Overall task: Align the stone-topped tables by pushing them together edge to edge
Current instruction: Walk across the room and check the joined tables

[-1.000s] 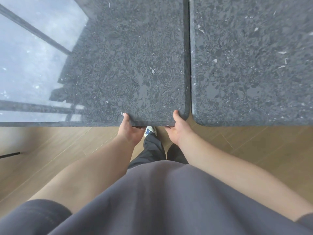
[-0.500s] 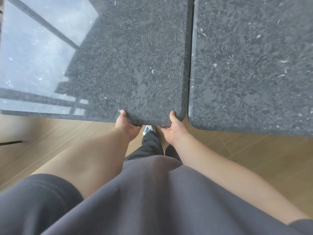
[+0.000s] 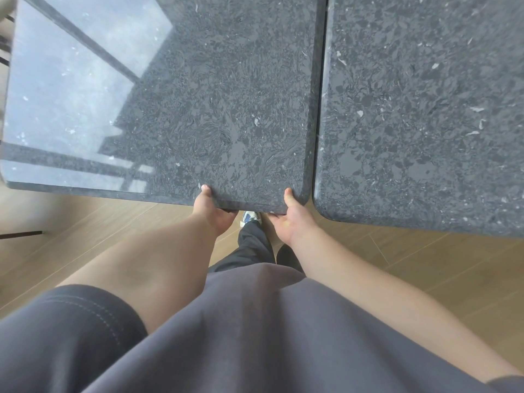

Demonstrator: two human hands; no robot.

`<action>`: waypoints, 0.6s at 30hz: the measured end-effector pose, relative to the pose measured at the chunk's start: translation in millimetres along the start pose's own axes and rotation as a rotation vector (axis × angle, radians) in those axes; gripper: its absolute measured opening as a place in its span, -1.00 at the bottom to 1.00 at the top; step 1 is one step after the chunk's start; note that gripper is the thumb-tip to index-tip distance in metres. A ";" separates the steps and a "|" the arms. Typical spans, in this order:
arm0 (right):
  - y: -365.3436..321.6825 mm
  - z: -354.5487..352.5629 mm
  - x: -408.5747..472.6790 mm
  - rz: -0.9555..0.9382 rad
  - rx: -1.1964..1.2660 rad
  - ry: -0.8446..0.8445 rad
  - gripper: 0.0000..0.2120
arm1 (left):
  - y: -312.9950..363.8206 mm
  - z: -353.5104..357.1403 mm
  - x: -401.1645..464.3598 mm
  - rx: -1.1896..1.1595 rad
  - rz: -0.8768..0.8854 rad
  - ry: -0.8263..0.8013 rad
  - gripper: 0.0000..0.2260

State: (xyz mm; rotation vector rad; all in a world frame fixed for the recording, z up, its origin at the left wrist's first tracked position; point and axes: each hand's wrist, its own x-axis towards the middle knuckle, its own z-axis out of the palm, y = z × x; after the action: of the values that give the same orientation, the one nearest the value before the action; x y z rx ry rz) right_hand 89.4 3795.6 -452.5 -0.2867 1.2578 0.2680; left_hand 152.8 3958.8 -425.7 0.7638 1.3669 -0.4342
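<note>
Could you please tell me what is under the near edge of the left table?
Under the left table the fingers of both hands, left and right, disappear; only thumbs lie on top. A shoe peeks out. Table legs are hidden.

The left table (image 3: 198,109) has swung — its near edge, level a second ago, now slopes down toward the right thumb (image 3: 288,194), and its near corner sits closer to the right table (image 3: 425,109). The gap (image 3: 325,52) has narrowed — tightest just beyond that thumb.
</note>
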 end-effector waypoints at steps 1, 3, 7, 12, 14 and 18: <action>-0.3 0.1 -0.5 0.001 0.002 0.001 -0.50 | -0.6 0.2 -0.9 -0.008 0.002 0.004 -0.54; -1.1 0.0 -2.1 0.008 -0.001 -0.002 -0.51 | -1.7 0.9 -2.3 -0.004 0.011 0.005 -0.56; -3.7 -0.5 -5.9 0.020 0.005 0.002 -0.57 | -3.4 3.3 -4.6 -0.043 0.016 -0.018 -0.58; -5.8 -1.3 -7.9 0.031 -0.002 -0.004 -0.66 | -3.9 2.4 -4.8 -0.061 -0.005 -0.046 -0.53; -5.7 -0.3 -7.8 0.023 -0.011 -0.006 -0.65 | -4.3 2.5 -5.5 -0.064 -0.024 -0.055 -0.50; -8.8 0.5 -15.7 0.037 -0.050 -0.006 -0.73 | -1.1 1.4 -11.4 -0.054 -0.026 -0.054 -0.49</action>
State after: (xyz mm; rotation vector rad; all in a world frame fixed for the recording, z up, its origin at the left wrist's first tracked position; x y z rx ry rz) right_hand 88.5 3786.9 -436.7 -0.3058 1.2530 0.3326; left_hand 151.0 3955.3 -414.8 0.6860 1.3338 -0.4342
